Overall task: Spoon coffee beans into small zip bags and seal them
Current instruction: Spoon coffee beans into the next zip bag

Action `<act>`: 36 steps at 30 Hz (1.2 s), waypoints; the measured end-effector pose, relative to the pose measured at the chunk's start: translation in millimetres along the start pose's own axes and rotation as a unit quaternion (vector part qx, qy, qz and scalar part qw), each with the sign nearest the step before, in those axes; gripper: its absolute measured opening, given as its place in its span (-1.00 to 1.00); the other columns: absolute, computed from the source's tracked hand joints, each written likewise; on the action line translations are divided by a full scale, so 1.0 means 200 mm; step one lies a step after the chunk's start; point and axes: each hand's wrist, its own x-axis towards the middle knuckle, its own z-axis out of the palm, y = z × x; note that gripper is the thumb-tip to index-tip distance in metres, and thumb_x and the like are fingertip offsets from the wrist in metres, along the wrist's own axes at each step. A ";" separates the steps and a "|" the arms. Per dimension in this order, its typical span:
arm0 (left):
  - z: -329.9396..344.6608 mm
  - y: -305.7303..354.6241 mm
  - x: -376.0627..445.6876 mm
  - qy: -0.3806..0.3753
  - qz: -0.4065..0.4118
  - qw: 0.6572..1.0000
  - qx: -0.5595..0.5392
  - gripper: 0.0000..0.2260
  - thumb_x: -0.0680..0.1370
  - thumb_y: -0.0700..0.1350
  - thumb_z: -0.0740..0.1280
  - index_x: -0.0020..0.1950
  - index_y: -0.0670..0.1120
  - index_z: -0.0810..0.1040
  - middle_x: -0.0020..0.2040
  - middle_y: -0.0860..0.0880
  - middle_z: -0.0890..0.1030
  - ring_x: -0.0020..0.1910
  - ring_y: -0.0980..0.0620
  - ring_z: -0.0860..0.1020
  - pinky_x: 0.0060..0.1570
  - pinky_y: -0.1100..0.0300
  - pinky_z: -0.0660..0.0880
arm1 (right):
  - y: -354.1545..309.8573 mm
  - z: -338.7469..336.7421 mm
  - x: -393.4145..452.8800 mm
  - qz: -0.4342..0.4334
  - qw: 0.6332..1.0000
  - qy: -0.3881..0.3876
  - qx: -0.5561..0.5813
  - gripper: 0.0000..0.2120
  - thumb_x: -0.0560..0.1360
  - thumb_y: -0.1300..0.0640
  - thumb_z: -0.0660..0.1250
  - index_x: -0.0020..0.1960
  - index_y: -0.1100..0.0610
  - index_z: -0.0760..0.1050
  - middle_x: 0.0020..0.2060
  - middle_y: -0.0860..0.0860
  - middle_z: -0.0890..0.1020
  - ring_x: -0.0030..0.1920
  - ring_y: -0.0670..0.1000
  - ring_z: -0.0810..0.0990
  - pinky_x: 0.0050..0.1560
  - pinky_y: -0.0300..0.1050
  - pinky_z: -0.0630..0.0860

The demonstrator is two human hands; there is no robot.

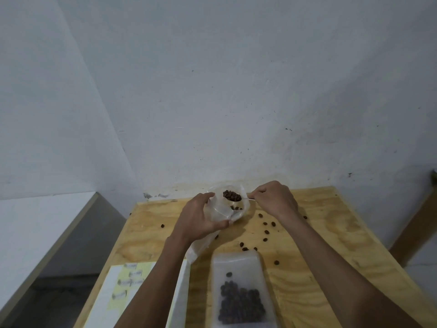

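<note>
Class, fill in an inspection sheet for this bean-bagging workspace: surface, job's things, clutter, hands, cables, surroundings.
Surface: plywood table, bare wood, set against the wall.
Job's things: open zip bag held up; spoon heaped with beans at its mouth; a filled bag lying flat near the front edge.
Clutter: loose beans scattered on the wood; paper sheets at front left.
Hands: left hand grips the open bag; right hand pinches the spoon handle.
Cables: nothing seen.
Surroundings: white wall behind; white ledge to the left.
</note>
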 end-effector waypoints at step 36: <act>0.05 0.19 0.12 0.090 -0.035 0.978 -0.186 -0.12 0.22 0.42 0.55 0.44 0.06 0.48 0.27 0.09 0.61 0.20 0.06 0.61 0.13 -0.03 0.64 | 0.10 0.18 0.01 0.012 0.998 -0.064 0.013 -0.73 0.56 0.12 0.28 0.01 -0.08 0.76 0.04 -0.03 0.75 -0.03 0.04 0.70 0.00 0.05 0.69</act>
